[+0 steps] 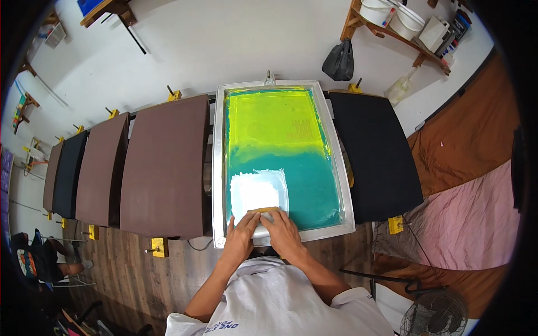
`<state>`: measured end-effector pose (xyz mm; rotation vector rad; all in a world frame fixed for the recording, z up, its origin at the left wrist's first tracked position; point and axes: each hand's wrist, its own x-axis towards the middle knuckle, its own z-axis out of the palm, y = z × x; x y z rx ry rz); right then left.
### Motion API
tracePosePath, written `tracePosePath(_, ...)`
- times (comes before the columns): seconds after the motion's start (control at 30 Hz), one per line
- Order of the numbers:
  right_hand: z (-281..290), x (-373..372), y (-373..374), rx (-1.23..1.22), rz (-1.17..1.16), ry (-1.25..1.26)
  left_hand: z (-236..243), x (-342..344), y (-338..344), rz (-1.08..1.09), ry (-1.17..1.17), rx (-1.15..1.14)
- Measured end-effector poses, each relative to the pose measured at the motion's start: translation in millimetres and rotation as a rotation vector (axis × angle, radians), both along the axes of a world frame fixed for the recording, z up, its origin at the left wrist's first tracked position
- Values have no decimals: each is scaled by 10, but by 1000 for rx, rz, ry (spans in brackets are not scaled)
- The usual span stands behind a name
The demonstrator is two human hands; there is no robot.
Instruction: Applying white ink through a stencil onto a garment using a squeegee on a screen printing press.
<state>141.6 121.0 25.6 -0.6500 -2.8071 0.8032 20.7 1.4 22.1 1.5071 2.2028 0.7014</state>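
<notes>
A metal-framed screen (346, 185) lies over the middle of a row of padded boards, its mesh yellow-green above and teal below, with faint reversed lettering. A patch of white ink (258, 187) sits at the lower left of the mesh. Both my hands hold a squeegee (263, 210) with a tan upper strip at the bottom of that patch. My left hand (241, 235) has its fingers bent over the squeegee's left part, and my right hand (280, 232) grips beside it on the right, the fingertips nearly meeting. The blade is mostly hidden.
Brown boards (162, 165) and black boards (375, 157) flank the screen, with yellow clamps (158, 246) at their edges. A shelf with buckets (403, 22), a black bag (339, 61), draped cloth (454, 207) and a fan (434, 313) surround the bench. Another person (42, 260) is at far left.
</notes>
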Motion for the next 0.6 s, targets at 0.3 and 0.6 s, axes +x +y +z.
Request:
tracePosePath(0.3,-27,31,-13,0,12,-39,73,40,-2,-4,21,-33)
tracePosePath(0.6,-14,67,-146,29,-34,-113,7,-37,-60,-78,-75,-24)
